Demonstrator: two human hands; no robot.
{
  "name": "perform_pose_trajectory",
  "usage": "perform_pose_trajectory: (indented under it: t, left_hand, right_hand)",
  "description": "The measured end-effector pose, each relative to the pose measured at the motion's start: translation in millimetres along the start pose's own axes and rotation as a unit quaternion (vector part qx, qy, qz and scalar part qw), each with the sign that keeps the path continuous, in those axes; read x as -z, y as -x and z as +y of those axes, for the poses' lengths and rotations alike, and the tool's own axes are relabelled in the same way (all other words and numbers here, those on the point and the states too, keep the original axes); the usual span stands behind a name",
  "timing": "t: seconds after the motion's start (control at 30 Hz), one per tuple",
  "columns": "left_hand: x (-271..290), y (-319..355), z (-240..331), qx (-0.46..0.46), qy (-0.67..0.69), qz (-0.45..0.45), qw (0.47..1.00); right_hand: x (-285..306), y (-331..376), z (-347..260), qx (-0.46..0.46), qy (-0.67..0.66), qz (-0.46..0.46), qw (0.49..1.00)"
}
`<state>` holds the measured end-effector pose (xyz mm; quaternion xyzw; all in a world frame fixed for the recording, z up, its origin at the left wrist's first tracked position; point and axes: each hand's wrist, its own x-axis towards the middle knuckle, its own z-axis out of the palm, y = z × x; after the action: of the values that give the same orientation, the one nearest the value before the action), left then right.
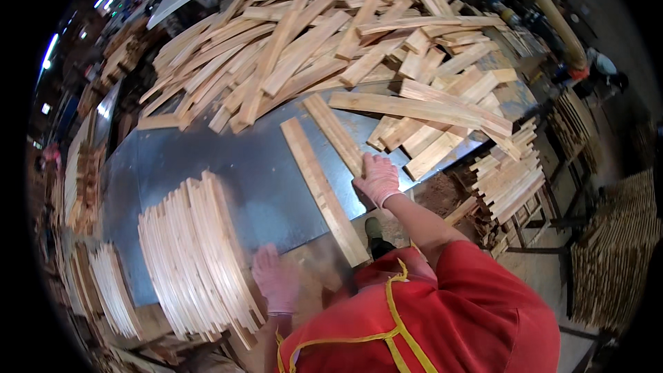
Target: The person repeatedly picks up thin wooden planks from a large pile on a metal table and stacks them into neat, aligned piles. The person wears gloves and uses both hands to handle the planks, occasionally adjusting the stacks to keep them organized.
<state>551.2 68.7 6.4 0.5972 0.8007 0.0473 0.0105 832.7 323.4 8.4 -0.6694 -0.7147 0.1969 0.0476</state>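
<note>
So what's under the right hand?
The right hand presses on the near end of a wooden slat lying on the grey metal tabletop. The slat's end beneath the glove is covered.

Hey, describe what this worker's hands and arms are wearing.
Both hands wear pale pink gloves, the left hand and the right hand. The right forearm is bare between the glove cuff and a short red sleeve. A red apron with yellow trim covers the chest.

Two pale, flat wooden slats lie apart on the grey metal bench (228,166), both slanting from upper left to lower right: the shorter slat (336,135) has its near end under the gloved right hand (378,178), while the longer slat (321,190) reaches the bench's near edge, close to the left hand (276,280).
</note>
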Motion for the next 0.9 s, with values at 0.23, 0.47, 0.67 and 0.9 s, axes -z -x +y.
perform_pose_trajectory:
  t: [0.23,0.47,0.67,0.9]
  left_hand:
    - [-6.5,-68.9,74.2,0.121,0.208,-0.115,0.964]
    - [-1.1,-105.6,116.6,0.130,0.003,-0.185,0.974]
    - [-22.8,-92.6,24.2,0.228,0.268,-0.164,0.922]
    - [1.8,-48.6,58.8,0.189,0.049,-0.199,0.960]
  right_hand:
    - [-11.8,36.1,-41.6,0.218,-0.169,-0.187,0.943]
    - [94.5,-122.2,139.7,0.165,0.173,0.182,0.954]
    - [114.7,-164.8,153.5,0.161,0.203,0.002,0.966]
    - [103.1,-155.6,148.3,0.165,0.208,0.052,0.963]
